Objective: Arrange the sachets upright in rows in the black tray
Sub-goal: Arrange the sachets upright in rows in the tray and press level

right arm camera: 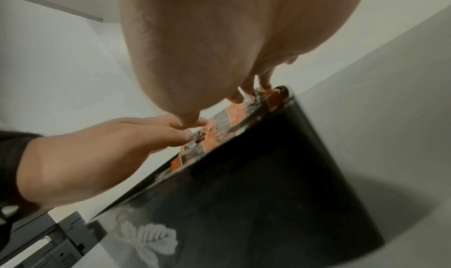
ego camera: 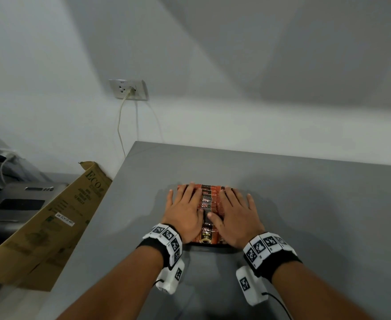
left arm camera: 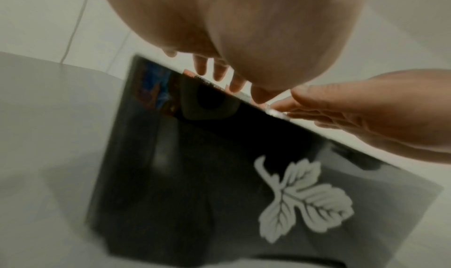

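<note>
The black tray (left arm camera: 185, 175) stands on the grey table (ego camera: 305, 204), packed with orange and black sachets (ego camera: 207, 204) standing in rows. Over the tray, the left hand (ego camera: 185, 210) and right hand (ego camera: 237, 214) lie flat on the sachet tops, fingers (ego camera: 191, 190) straight and spread, gripping nothing. Left of the tray, cardboard (ego camera: 51, 227) leans by the table

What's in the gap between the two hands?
In the head view, a strip of upright coffee sachets shows between the left hand and the right hand, standing in the black tray.
</note>
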`<state>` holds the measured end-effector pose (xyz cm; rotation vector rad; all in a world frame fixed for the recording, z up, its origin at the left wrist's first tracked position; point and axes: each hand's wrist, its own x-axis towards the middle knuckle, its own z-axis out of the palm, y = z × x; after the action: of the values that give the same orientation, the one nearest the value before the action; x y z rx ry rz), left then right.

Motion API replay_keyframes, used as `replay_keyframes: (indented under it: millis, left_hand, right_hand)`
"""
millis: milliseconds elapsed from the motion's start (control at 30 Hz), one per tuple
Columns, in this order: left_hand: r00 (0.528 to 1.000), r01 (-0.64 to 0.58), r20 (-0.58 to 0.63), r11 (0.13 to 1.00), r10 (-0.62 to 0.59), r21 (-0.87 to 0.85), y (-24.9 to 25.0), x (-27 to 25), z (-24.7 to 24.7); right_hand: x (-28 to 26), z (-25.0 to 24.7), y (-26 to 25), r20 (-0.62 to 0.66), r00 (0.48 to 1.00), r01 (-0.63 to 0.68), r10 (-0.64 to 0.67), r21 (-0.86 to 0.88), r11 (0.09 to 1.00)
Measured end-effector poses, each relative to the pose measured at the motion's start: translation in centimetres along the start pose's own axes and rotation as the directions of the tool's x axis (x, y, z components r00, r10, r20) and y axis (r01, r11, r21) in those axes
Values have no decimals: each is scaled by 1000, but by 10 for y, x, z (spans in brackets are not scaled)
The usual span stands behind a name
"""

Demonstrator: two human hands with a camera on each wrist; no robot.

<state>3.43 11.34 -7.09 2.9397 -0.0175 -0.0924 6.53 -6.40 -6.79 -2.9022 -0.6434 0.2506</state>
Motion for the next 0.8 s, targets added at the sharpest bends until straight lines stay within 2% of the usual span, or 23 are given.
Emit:
replay_keyframes:
  millis: [200,333,467,567,667,800]
  left_hand:
    - [998,-20,68,999,17,47,7,13,0]
    - [1000,-7,24,1000,7,16,6,12,-2]
    - [993,96,-51,981,-106,-171,-11,-1,-9]
    - [969,159,-109,898,-222,-410,-29,-18,-5]
    - [939,251,-37,753,-343,-608,-35,-32,1]
    - [932,247,-44,721,-359,-648,-32,-40,10]
  right_hand:
    - [7,-3,0,44,999,17,-16,-39,999]
    - [6,-7,1,26,1000,12,-12,-11,1000]
    - [-14,-16,12,-58,998,-16,23,118,993]
    - [-32,-15,27,-140,981,-79,132,331,940]
    - [-39,-6,37,-96,956,-181,278,553,813]
    - [-39,5,37,-55,951,-207,303,612,763]
